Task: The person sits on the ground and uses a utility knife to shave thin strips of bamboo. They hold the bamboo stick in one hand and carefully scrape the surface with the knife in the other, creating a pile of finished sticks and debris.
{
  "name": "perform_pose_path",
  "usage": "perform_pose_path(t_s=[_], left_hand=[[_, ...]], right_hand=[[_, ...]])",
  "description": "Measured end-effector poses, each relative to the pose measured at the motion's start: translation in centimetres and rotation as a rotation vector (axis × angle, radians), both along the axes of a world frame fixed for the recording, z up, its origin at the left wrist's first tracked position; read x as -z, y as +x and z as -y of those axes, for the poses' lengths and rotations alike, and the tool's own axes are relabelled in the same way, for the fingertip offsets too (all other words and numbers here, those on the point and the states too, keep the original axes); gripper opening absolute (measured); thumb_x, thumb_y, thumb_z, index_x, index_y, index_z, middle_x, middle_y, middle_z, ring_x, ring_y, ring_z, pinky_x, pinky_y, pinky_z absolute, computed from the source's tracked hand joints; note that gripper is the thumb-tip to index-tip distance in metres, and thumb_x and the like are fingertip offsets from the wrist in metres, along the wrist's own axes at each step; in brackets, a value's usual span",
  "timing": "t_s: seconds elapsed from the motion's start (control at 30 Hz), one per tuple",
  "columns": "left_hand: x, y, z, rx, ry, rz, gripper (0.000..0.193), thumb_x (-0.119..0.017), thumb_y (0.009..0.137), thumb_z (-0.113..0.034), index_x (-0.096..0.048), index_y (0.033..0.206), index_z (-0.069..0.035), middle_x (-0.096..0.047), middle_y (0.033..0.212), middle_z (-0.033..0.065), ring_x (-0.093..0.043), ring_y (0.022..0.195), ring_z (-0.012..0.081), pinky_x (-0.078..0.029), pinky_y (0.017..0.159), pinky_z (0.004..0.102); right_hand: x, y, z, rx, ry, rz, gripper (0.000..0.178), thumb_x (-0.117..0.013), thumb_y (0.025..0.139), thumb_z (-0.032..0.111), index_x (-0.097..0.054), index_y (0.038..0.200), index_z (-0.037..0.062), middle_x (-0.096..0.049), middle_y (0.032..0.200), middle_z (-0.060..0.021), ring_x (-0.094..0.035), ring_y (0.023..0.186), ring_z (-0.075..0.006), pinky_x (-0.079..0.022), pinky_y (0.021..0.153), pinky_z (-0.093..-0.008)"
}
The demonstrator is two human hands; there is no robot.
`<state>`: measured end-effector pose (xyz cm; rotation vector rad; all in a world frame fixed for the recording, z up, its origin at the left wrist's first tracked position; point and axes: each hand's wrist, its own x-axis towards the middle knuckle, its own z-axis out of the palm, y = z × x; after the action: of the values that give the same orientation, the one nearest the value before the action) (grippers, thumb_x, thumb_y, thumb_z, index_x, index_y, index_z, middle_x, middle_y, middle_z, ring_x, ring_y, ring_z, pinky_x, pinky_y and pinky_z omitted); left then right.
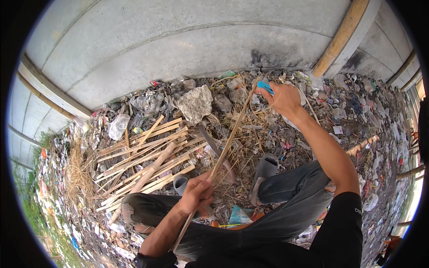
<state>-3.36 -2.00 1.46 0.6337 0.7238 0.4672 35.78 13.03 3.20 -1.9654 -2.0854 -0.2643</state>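
My left hand [196,192] is closed round the lower part of a long, thin wooden strip [232,136], which slants up and to the right, its near end passing below my forearm. At the strip's far end, my right hand [286,100] grips a small blue-handled tool [265,86] against or right beside the wood; the tool's working edge is too small to make out. Left of the strip lies a loose pile of split wooden sticks [152,165]. A dark curved blade [210,140] with a wooden handle [229,172] rests on the ground behind the held strip.
A grey concrete panel wall [178,49] with posts [344,40] stands beyond. A large pale rock [195,103] sits near its foot. Plastic litter and dry straw [80,169] cover the ground. My bent legs [286,210] are close below my hands.
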Motion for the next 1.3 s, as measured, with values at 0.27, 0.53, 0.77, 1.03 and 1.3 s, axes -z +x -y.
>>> perform_pose_path(t_s=[0.27, 0.53, 0.77, 1.03, 1.3], left_hand=[[0.1, -0.3, 0.0, -0.047, -0.164, 0.076, 0.05, -0.05, 0.108, -0.027, -0.04, 0.154, -0.01, -0.03, 0.06, -0.0058, -0.021, 0.042, 0.0043, -0.023, 0.036, 0.0204], [0.4, -0.6, 0.4, -0.012, -0.551, 0.461, 0.058, -0.051, 0.107, -0.03, -0.029, 0.159, -0.015, -0.036, 0.057, -0.0027, -0.025, 0.034, 0.0069, -0.023, 0.033, 0.0219], [-0.4, -0.2, 0.3, -0.007, -0.287, 0.212, 0.056, -0.053, 0.106, -0.03, -0.035, 0.156, -0.011, -0.034, 0.057, -0.0038, -0.026, 0.034, 0.0059, -0.023, 0.032, 0.0214], [-0.3, 0.6, 1.0, 0.048, -0.112, 0.083, 0.049, -0.047, 0.109, -0.025, -0.04, 0.155, -0.009, -0.03, 0.059, -0.0063, -0.024, 0.04, 0.0049, -0.022, 0.036, 0.0214], [1.0, 1.0, 1.6, 0.081, 0.105, 0.012, 0.05, -0.046, 0.11, -0.022, -0.037, 0.157, -0.006, -0.03, 0.063, -0.0068, -0.026, 0.049, 0.0037, -0.024, 0.044, 0.0219]], right_hand=[[-0.1, 0.5, -0.2, -0.024, 0.01, 0.114, 0.055, -0.05, 0.102, 0.057, -0.071, 0.1, 0.0058, -0.067, 0.064, -0.0138, -0.067, 0.058, -0.0329, -0.052, 0.05, -0.0444], [0.9, 2.3, -0.5, -0.12, 0.186, 0.056, 0.047, -0.056, 0.099, 0.055, -0.07, 0.098, 0.0101, -0.068, 0.073, -0.0132, -0.069, 0.066, -0.0326, -0.054, 0.056, -0.045], [-0.7, 2.8, 0.3, -0.207, 0.05, -0.374, 0.049, -0.069, 0.092, 0.054, -0.071, 0.11, 0.0079, -0.065, 0.069, -0.0086, -0.064, 0.06, -0.0256, -0.051, 0.058, -0.0377], [-1.1, 2.3, 0.5, -0.324, 0.157, -0.31, 0.029, -0.078, 0.089, 0.025, -0.074, 0.109, 0.006, -0.072, 0.105, -0.0099, -0.071, 0.085, -0.028, -0.056, 0.074, -0.0374], [-1.2, 2.4, 0.9, -0.234, 0.195, -0.411, 0.023, -0.072, 0.096, 0.024, -0.072, 0.095, 0.0009, -0.061, 0.068, -0.0122, -0.057, 0.061, -0.0199, -0.042, 0.056, -0.0377]])
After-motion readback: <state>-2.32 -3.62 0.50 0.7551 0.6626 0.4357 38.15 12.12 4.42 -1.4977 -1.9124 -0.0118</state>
